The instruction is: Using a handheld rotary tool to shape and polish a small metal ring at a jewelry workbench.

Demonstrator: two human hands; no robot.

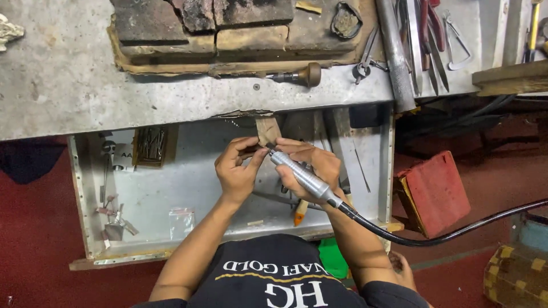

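My right hand [313, 165] grips a silver rotary handpiece [301, 175], its tip pointing up and left toward a wooden bench pin [267, 130] that sticks out from the workbench edge. A black flexible shaft [434, 234] runs from the handpiece away to the right. My left hand [237, 168] is closed on a small piece pressed against the bench pin, right at the tool's tip. The piece itself is hidden by the fingers.
An open metal drawer [171, 188] under my hands holds small burs, a plastic bag and a box of bits [151, 145]. On the grey bench top [63, 85] lie charred bricks [228, 23], a wooden-handled tool [299, 75], pliers and files [422, 34]. A red block [435, 191] stands at right.
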